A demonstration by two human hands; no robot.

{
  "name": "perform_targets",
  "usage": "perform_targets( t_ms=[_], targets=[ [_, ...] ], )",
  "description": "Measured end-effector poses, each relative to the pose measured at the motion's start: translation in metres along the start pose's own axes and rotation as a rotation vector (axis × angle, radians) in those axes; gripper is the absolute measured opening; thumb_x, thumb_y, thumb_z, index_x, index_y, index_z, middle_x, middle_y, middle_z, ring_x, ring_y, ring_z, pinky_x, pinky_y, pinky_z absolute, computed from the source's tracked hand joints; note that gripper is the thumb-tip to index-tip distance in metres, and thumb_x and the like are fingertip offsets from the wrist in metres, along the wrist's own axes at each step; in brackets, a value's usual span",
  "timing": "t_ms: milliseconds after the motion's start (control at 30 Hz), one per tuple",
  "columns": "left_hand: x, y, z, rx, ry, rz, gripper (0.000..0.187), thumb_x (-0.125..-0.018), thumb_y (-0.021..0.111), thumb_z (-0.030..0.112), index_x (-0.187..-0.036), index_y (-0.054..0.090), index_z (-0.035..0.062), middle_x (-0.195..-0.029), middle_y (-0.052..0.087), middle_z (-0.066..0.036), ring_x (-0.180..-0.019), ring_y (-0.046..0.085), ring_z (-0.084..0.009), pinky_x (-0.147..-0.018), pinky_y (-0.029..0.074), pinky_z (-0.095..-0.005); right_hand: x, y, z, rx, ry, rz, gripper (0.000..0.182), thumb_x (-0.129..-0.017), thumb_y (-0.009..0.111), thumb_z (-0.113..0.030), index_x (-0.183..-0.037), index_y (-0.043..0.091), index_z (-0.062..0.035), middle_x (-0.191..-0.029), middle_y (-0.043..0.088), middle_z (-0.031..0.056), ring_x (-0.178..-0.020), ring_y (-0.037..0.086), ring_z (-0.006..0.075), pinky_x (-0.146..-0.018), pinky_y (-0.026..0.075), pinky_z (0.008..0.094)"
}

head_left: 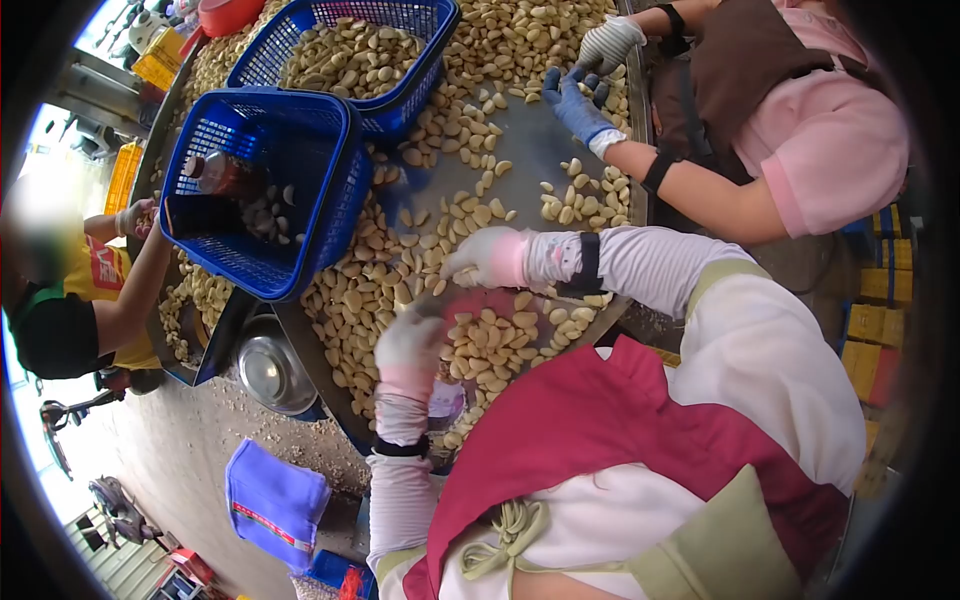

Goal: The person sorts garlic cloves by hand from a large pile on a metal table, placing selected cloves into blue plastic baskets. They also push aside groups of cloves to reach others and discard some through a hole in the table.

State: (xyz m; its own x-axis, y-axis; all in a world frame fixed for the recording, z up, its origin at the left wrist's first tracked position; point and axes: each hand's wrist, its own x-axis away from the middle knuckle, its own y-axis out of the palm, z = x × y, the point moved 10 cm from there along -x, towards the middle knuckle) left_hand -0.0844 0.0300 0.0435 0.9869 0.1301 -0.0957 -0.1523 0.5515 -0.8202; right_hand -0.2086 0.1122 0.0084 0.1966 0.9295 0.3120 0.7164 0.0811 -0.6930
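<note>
I am holding a pink bowl [487, 335] heaped with peeled garlic cloves [495, 340] over the metal table [535, 150], my gloved left hand [408, 350] gripping its rim and my right hand [487, 256] curled around the far edge, blue baskets [265, 190] beyond.

Pale cream cloves [385, 290] cover the grey metal surface [530, 150]. Both baskets, one [330, 180] near the left edge and one [420, 75] behind it, are bright blue mesh. White gloves with pink cuffs cover the left hand [408, 345] and right hand [485, 255].
</note>
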Motion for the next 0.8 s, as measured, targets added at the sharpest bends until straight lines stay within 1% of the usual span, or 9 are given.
perform_targets(
  t_ms=[67,133,167,267,500,600,700,767,800],
  targets=[
    [0.015,0.029,0.015,-0.188,0.017,-0.153,0.009,-0.083,0.068,0.016,-0.090,0.072,0.0192,-0.082,0.064,-0.007,-0.076,0.066,-0.0327,-0.064,0.053,-0.0440,0.002,-0.004,-0.004,-0.212,-0.008,0.031,0.023,-0.088,0.062,-0.018,-0.107,0.074,-0.0103,-0.106,0.071,0.0103,-0.094,0.072,0.0286,-0.079,0.058,0.0428],
    [0.019,0.041,0.021,-0.209,0.004,-0.148,0.007,-0.084,0.067,0.016,-0.089,0.070,0.0190,-0.081,0.064,-0.007,-0.076,0.066,-0.0321,-0.063,0.053,-0.0440,0.017,0.031,-0.016,-0.209,0.113,-0.333,0.022,-0.089,0.064,-0.029,-0.101,0.074,-0.0133,-0.097,0.070,0.0100,-0.090,0.071,0.0309,-0.075,0.057,0.0441],
    [0.020,0.044,0.021,-0.277,0.010,-0.134,0.006,-0.084,0.066,0.016,-0.089,0.068,0.0178,-0.080,0.062,-0.006,-0.075,0.066,-0.0306,-0.062,0.053,-0.0434,0.017,0.037,-0.020,-0.213,0.115,-0.330,0.022,-0.089,0.064,-0.029,-0.101,0.074,-0.0133,-0.097,0.070,0.0100,-0.090,0.071,0.0309,-0.075,0.057,0.0441],
    [0.024,0.048,0.030,-0.345,-0.010,-0.124,0.005,-0.085,0.065,0.016,-0.089,0.066,0.0179,-0.079,0.062,-0.006,-0.073,0.066,-0.0296,-0.060,0.052,-0.0438,0.020,0.063,-0.036,0.512,-0.144,-0.357,0.019,-0.088,0.064,-0.024,-0.096,0.073,-0.0095,-0.098,0.070,0.0086,-0.091,0.072,0.0314,-0.075,0.058,0.0436],
    [0.036,0.062,0.038,-0.367,0.085,-0.148,0.005,-0.083,0.064,0.014,-0.088,0.065,0.0144,-0.081,0.062,-0.005,-0.074,0.066,-0.0284,-0.060,0.052,-0.0418,0.032,0.055,-0.042,0.540,-0.175,-0.351,0.031,-0.080,0.076,-0.013,-0.109,0.070,-0.0070,-0.105,0.074,0.0078,-0.095,0.073,0.0312,-0.082,0.059,0.0429],
    [0.034,0.078,0.042,-0.433,0.059,-0.228,0.005,-0.081,0.065,0.015,-0.086,0.064,0.0136,-0.081,0.062,-0.006,-0.074,0.065,-0.0288,-0.062,0.053,-0.0409,0.026,0.045,-0.025,0.430,-0.033,-0.313,0.033,-0.080,0.076,-0.017,-0.110,0.067,-0.0070,-0.101,0.075,0.0092,-0.092,0.073,0.0313,-0.081,0.059,0.0421],
    [0.030,0.077,0.032,-0.396,-0.047,-0.273,0.005,-0.084,0.066,0.018,-0.086,0.066,0.0137,-0.081,0.064,-0.007,-0.074,0.067,-0.0298,-0.063,0.054,-0.0423,0.023,0.031,-0.009,-0.005,0.194,-0.341,0.031,-0.081,0.073,-0.018,-0.108,0.066,-0.0062,-0.094,0.074,0.0077,-0.084,0.073,0.0289,-0.076,0.058,0.0399],
    [0.023,0.068,0.029,-0.302,-0.109,-0.271,0.006,-0.086,0.067,0.019,-0.087,0.066,0.0135,-0.081,0.065,-0.007,-0.075,0.068,-0.0303,-0.063,0.054,-0.0430,0.029,0.031,0.007,-0.634,0.457,-0.272,0.032,-0.082,0.070,-0.019,-0.110,0.064,-0.0048,-0.089,0.072,0.0055,-0.078,0.070,0.0261,-0.074,0.058,0.0367],
    [0.014,0.045,0.031,-0.107,-0.154,-0.105,0.007,-0.087,0.068,0.020,-0.091,0.068,0.0131,-0.084,0.066,-0.008,-0.076,0.068,-0.0305,-0.065,0.054,-0.0430,0.025,0.045,0.021,-0.774,0.490,-0.251,0.034,-0.084,0.070,-0.019,-0.114,0.063,-0.0043,-0.088,0.070,0.0059,-0.073,0.067,0.0204,-0.067,0.057,0.0340]
  ],
)
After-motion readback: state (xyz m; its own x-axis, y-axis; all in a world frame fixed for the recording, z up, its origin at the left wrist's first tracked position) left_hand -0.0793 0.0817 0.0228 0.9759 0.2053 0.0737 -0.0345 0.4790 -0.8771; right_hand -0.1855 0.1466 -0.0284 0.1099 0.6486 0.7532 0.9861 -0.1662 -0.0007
